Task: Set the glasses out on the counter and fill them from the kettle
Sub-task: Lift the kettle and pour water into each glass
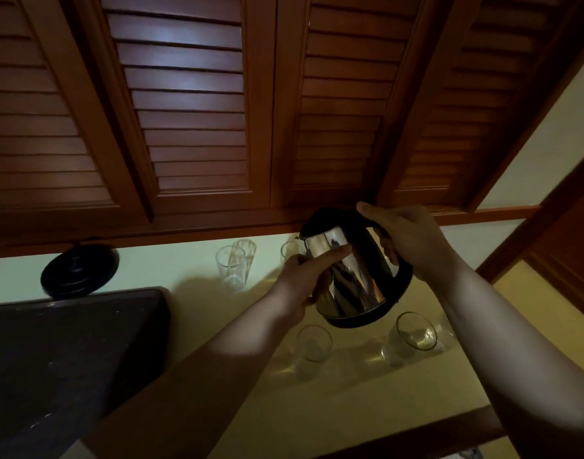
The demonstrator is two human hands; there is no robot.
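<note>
A steel kettle [353, 279] with a black handle and base is held in the air above the pale counter [333, 402], tilted toward the left. My right hand [413, 240] grips its black handle. My left hand [304, 276] presses against the steel body near the spout. A tall clear glass [231, 268] stands at the back by the wall, and another glass [289, 250] shows partly behind the kettle. Two short glasses stand nearer: one [314, 346] under the kettle and one [413, 336] to its right. Whether water is in them I cannot tell.
The kettle's round black power base [78, 271] sits at the back left. A dark slab-like surface [62, 352] fills the lower left. Wooden louvred cabinet doors [198, 111] hang low overhead. A wooden edge [426, 432] borders the counter front.
</note>
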